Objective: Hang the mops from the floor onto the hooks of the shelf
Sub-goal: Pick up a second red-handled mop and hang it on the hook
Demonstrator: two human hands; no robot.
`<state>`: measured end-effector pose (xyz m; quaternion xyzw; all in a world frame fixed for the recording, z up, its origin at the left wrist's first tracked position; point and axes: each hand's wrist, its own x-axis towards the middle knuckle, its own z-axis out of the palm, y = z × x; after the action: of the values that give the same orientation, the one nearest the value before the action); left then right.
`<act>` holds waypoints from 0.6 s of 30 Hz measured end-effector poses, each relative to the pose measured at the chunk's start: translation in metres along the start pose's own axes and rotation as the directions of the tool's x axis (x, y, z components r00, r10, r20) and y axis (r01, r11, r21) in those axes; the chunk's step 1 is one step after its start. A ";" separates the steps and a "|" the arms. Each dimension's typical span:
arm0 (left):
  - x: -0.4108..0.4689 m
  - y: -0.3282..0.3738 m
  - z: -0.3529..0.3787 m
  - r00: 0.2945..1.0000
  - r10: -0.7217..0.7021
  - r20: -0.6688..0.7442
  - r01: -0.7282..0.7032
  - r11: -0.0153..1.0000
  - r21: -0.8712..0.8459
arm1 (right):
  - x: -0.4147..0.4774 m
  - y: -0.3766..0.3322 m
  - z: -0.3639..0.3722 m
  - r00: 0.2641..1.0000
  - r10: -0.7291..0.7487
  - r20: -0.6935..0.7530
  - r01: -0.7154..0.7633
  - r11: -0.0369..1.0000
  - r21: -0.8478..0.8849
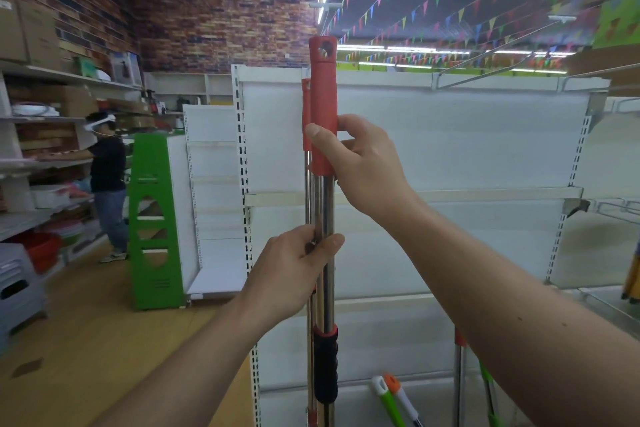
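I hold a mop upright in front of the white shelf; it has a red grip with a hanging hole at the top and a steel pole. My right hand grips the lower end of the red grip. My left hand grips the steel pole lower down. A second mop with a red grip hangs close behind it at the shelf's top left. Long wire hooks stick out from the shelf's top edge. More mop handles, green and orange, lean low against the shelf.
A person stands at the left by stocked shelves. A green panel and a narrow white rack stand left of the shelf. Grey stools are at the far left. The floor is wood.
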<state>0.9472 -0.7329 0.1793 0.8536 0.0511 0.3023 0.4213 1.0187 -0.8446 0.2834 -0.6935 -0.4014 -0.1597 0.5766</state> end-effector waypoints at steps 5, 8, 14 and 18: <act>0.007 0.001 -0.001 1.000 0.002 0.005 -0.002 1.000 -0.026 | 0.009 0.000 0.000 1.000 0.003 -0.021 -0.002 1.000 0.009; 0.014 0.002 -0.002 1.000 0.004 -0.001 -0.004 1.000 -0.018 | 0.016 -0.001 0.001 1.000 0.011 -0.023 -0.011 1.000 -0.001; 0.026 -0.001 -0.003 1.000 -0.011 0.005 0.011 1.000 -0.027 | 0.029 0.003 0.005 0.999 0.036 -0.020 -0.037 0.998 -0.047; 0.032 -0.001 -0.002 1.000 -0.008 -0.007 0.008 1.000 -0.020 | 0.037 0.008 0.008 0.999 0.046 -0.023 -0.048 0.996 -0.081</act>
<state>0.9720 -0.7200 0.1943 0.8480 0.0529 0.3039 0.4309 1.0455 -0.8236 0.3010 -0.7240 -0.3720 -0.1696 0.5556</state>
